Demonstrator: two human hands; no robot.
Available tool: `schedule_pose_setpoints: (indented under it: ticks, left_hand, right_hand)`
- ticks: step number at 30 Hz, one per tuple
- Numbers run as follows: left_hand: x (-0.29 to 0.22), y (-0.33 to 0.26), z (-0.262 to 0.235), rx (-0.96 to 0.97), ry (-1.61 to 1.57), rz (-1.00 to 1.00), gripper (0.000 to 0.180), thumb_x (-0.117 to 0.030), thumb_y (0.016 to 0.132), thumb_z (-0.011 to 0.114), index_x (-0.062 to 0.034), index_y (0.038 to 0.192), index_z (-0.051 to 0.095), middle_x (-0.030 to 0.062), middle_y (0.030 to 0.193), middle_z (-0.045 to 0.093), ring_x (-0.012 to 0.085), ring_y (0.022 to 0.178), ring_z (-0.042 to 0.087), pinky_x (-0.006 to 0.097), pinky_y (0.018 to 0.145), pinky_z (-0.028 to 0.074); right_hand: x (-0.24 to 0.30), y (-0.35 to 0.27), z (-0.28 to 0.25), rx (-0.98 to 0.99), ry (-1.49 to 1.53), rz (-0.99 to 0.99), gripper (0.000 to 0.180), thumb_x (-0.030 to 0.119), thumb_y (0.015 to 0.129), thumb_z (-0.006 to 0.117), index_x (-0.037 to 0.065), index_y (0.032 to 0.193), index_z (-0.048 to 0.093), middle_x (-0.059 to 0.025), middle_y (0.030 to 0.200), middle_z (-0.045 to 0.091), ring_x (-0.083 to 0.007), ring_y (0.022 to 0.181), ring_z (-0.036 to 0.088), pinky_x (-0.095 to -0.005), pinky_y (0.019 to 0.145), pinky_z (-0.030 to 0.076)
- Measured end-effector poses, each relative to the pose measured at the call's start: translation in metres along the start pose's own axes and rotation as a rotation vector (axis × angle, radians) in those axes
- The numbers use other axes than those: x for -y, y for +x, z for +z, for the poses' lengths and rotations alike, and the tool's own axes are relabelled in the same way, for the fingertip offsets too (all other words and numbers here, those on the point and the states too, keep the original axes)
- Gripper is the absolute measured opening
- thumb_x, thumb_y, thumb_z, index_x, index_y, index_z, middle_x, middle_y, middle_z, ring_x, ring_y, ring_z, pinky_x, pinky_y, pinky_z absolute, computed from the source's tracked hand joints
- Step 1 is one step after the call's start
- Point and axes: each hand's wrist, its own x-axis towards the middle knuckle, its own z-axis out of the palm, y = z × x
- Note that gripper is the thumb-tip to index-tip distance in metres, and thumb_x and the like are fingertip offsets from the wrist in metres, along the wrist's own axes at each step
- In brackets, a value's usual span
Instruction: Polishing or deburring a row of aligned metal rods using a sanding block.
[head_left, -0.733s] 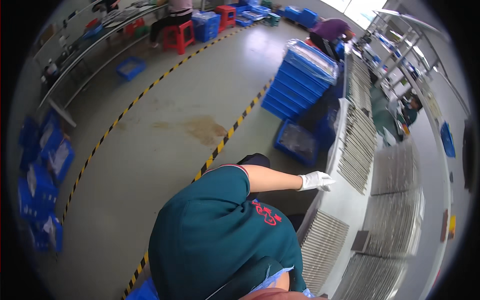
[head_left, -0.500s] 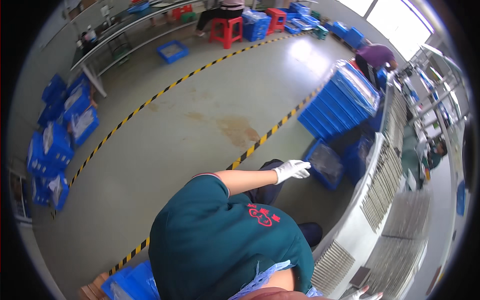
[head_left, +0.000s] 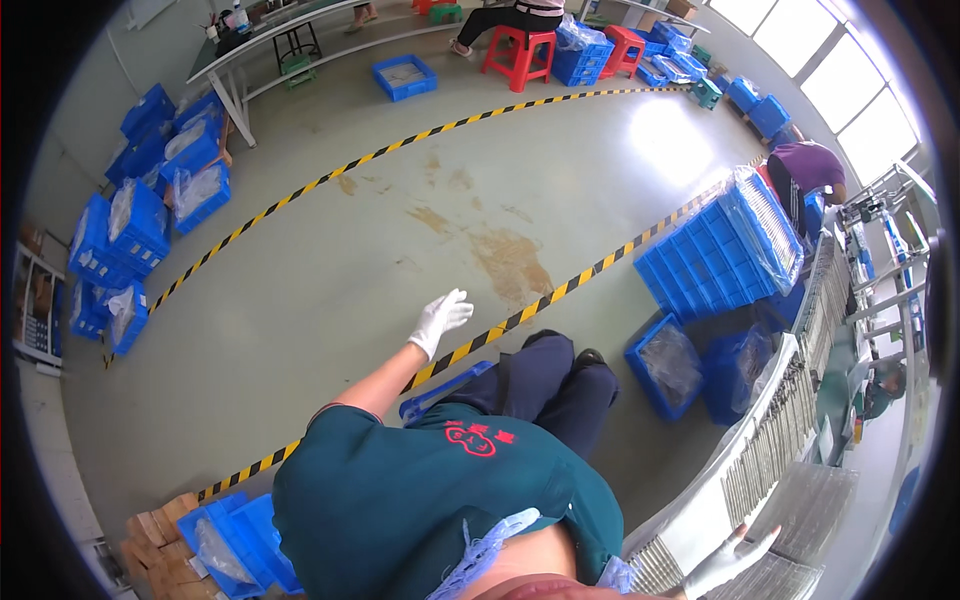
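Note:
My left hand [head_left: 441,322], in a white glove, is held out over the floor to my left with its fingers stretched and nothing in them. Near the bench's close end is my right hand [head_left: 732,562], also white-gloved, with thumb and fingers spread. It is nearest to a stack of shiny grey sheet-like pieces [head_left: 812,508]; whether it touches them I cannot tell. Rows of thin greyish strips [head_left: 765,440] stand along the white bench [head_left: 700,492]. Beside my thigh, partly hidden by my arm, is a blue edge [head_left: 445,393] of something.
Blue crates [head_left: 705,262] are stacked to the right, with an open crate holding clear plastic [head_left: 668,365] before them. Crates and cardboard [head_left: 160,535] lie behind my left side. Yellow-black tape [head_left: 560,292] crosses the floor. A person in purple [head_left: 805,168] bends by the bench's far end.
My left hand has swung left, away from the crates. My right hand has come further into view over the bench with its fingers spread. My body and the view have turned.

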Motion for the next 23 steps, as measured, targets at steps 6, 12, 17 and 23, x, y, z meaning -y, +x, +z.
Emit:
schedule_pose_setpoints:
  ticks: [6, 12, 17, 23]
  left_hand:
    - [-0.059, 0.038, 0.073, 0.342, 0.264, 0.337, 0.036, -0.028, 0.102, 0.052, -0.0030, 0.125, 0.062, 0.0141, 0.109, 0.070, 0.0197, 0.101, 0.067, 0.033, 0.091, 0.053]
    - [-0.076, 0.093, 0.276, 0.738, 1.257, 0.460, 0.049, -0.049, 0.098, 0.044, -0.0165, 0.130, 0.062, 0.0066, 0.134, 0.061, 0.0281, 0.122, 0.056, 0.036, 0.105, 0.042]
    - [0.030, 0.137, 0.403, 0.759, 0.769, 0.508, 0.055, -0.052, 0.100, 0.042, -0.0053, 0.109, 0.069, 0.0164, 0.102, 0.071, 0.0319, 0.096, 0.067, 0.038, 0.087, 0.051]
    - [0.052, 0.102, 0.399, 0.727, -0.093, -0.690, 0.077, -0.065, 0.093, 0.048, -0.0006, 0.133, 0.053, 0.0216, 0.139, 0.050, 0.0403, 0.121, 0.056, 0.062, 0.099, 0.044]
  right_hand:
    - [0.067, 0.051, 0.055, 0.184, -0.012, -0.162, 0.057, 0.040, 0.104, 0.043, 0.008, 0.150, 0.034, -0.0139, 0.153, 0.038, -0.0311, 0.141, 0.035, -0.0430, 0.115, 0.029]
    - [0.103, 0.135, 0.170, 0.547, 0.310, -0.492, 0.053, 0.030, 0.103, 0.046, 0.005, 0.148, 0.038, -0.0191, 0.149, 0.042, -0.0352, 0.138, 0.040, -0.0434, 0.115, 0.028]
    - [0.153, 0.169, 0.282, 0.808, 0.582, -0.527, 0.058, 0.036, 0.101, 0.051, 0.002, 0.146, 0.040, -0.0208, 0.142, 0.049, -0.0351, 0.131, 0.048, -0.0412, 0.110, 0.036]
    - [0.188, 0.158, 0.338, 1.244, 1.234, 0.471, 0.062, 0.043, 0.101, 0.051, 0.002, 0.146, 0.041, -0.0187, 0.134, 0.056, -0.0297, 0.121, 0.056, -0.0381, 0.107, 0.039]
